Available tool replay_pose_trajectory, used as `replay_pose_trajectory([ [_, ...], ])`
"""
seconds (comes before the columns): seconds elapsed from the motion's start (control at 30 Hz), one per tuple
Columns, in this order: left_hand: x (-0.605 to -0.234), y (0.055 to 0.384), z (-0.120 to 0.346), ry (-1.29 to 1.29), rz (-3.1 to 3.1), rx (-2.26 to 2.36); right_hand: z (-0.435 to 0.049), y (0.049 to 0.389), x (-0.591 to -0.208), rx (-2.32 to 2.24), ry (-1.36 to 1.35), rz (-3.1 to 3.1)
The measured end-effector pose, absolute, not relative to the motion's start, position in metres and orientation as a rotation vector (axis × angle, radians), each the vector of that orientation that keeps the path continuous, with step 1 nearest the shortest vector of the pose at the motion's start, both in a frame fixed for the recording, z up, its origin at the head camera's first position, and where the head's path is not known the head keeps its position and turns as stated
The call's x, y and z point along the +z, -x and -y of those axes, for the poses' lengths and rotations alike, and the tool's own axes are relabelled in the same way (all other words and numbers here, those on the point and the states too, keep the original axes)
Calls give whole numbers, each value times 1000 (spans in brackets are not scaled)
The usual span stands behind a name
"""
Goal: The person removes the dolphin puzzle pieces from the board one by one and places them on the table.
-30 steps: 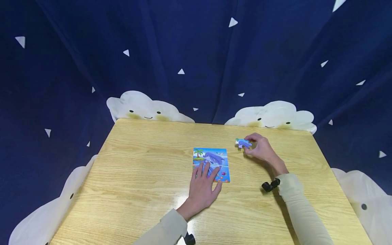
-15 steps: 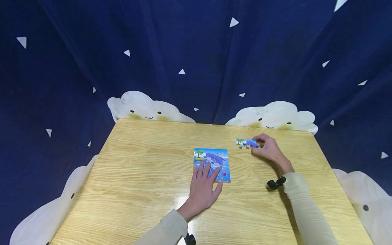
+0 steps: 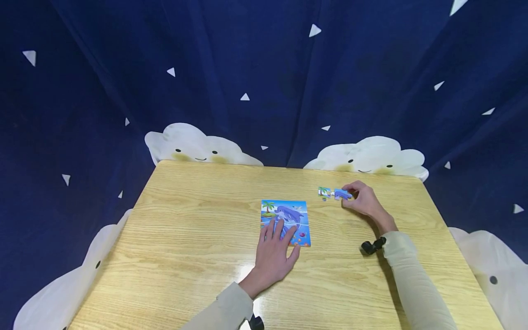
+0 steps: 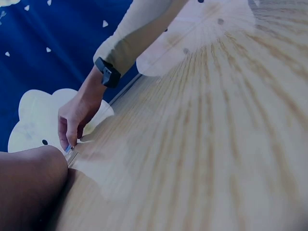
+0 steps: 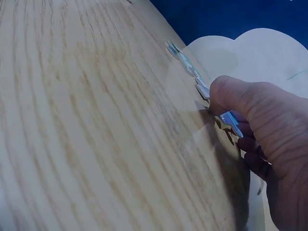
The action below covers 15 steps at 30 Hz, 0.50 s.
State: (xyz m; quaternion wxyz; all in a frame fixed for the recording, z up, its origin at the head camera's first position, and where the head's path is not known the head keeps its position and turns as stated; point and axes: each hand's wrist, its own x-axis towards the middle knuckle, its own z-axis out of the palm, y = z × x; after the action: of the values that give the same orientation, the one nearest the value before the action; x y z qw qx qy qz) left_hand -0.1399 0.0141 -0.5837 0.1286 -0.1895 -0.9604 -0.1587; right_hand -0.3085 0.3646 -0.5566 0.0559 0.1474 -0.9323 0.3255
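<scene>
In the head view a square picture (image 3: 297, 231) of a dolphin, a palm tree and sea lies on the wooden table. My left hand (image 3: 273, 254) rests on its lower part with fingers spread, hiding some of it. Farther back on the right, my right hand (image 3: 366, 201) pinches a dolphin puzzle piece (image 3: 341, 194) between thumb and fingers. Just left of that lies a palm-tree puzzle piece (image 3: 323, 191). In the right wrist view the thumb covers part of the blue held piece (image 5: 232, 124), which is close over the tabletop.
The wooden table (image 3: 185, 229) reaches back to a dark blue curtain (image 3: 264, 68) with white triangles and clouds. Both puzzle pieces are near the table's far edge. Each wrist carries a small black camera; the right one (image 3: 373, 246) hangs beside the sleeve.
My right hand has moved right with the dolphin piece, away from the palm-tree piece, which now shows more fully. The left hand stays on the picture.
</scene>
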Motion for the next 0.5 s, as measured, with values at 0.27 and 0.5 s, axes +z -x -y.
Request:
replay_pose_trajectory([
  [0.27,-584,138,-14,557,2795,-471,-368,306,-557,967,-437,2859],
  [0.5,-583,138,-15,552,2826,-455,-370,310,-558,991,-441,2857],
])
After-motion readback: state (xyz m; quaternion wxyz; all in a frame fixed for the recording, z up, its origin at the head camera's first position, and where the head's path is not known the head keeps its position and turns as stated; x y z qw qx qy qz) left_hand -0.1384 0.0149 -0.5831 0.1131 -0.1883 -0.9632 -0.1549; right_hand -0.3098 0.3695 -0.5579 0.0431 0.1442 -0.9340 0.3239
